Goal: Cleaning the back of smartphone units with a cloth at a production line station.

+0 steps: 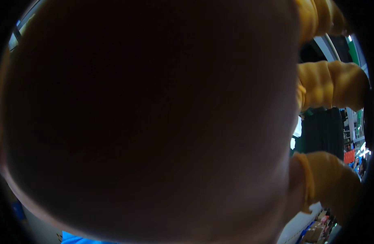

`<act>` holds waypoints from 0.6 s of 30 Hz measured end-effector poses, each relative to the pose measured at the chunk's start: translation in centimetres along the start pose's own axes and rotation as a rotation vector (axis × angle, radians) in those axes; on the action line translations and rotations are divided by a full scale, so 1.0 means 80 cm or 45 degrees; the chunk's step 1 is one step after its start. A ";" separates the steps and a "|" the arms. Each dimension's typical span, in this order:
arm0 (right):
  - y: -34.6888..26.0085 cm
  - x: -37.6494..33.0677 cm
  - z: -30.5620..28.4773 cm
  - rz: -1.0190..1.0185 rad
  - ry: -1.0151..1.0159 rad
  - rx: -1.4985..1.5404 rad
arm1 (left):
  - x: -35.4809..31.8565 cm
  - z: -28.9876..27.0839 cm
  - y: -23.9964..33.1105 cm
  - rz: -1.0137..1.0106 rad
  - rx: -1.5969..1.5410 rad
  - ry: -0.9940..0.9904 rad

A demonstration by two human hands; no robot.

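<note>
A bare palm, apparently my left hand, lies right up against the lens and fills most of the view as a dark, blurred shape. Its fingers point toward the right edge and are spread apart. Wrinkled yellow finger covers sit on the three fingers that show there. Bare skin shows at the base of the lowest one. I see nothing held between these fingers. My right hand cannot be made out. Whatever lies behind the palm is hidden.
Through the finger gaps on the right show a dark panel, a red object and, lower down, cardboard-coloured boxes. Blue fabric appears at the bottom edge. Pale frame bars stand at the upper right.
</note>
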State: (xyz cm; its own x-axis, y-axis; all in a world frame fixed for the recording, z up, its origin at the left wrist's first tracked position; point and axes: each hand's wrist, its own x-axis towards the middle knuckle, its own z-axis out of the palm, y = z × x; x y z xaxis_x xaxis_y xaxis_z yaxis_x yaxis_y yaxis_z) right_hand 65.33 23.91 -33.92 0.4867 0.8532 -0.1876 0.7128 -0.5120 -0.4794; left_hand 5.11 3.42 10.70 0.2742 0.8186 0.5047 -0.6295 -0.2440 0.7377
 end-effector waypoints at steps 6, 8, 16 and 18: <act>-0.040 -0.007 0.035 -0.016 -0.094 -0.006 | 0.002 -0.006 0.001 -0.016 0.040 0.046; -0.052 -0.003 0.046 -0.031 -0.111 -0.009 | 0.001 -0.008 0.003 -0.013 0.062 0.052; -0.053 -0.001 0.059 0.008 -0.141 -0.044 | 0.000 -0.004 -0.004 -0.052 0.138 0.059; -0.054 -0.001 0.060 0.013 -0.148 -0.049 | -0.002 -0.003 -0.004 -0.055 0.143 0.065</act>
State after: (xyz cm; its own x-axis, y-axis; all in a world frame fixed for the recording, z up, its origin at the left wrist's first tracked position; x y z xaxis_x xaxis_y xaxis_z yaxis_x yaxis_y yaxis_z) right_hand 59.77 26.56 -35.92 0.4340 0.8523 -0.2918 0.7277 -0.5226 -0.4443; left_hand 5.07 3.49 10.30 0.2600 0.8544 0.4500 -0.5315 -0.2624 0.8054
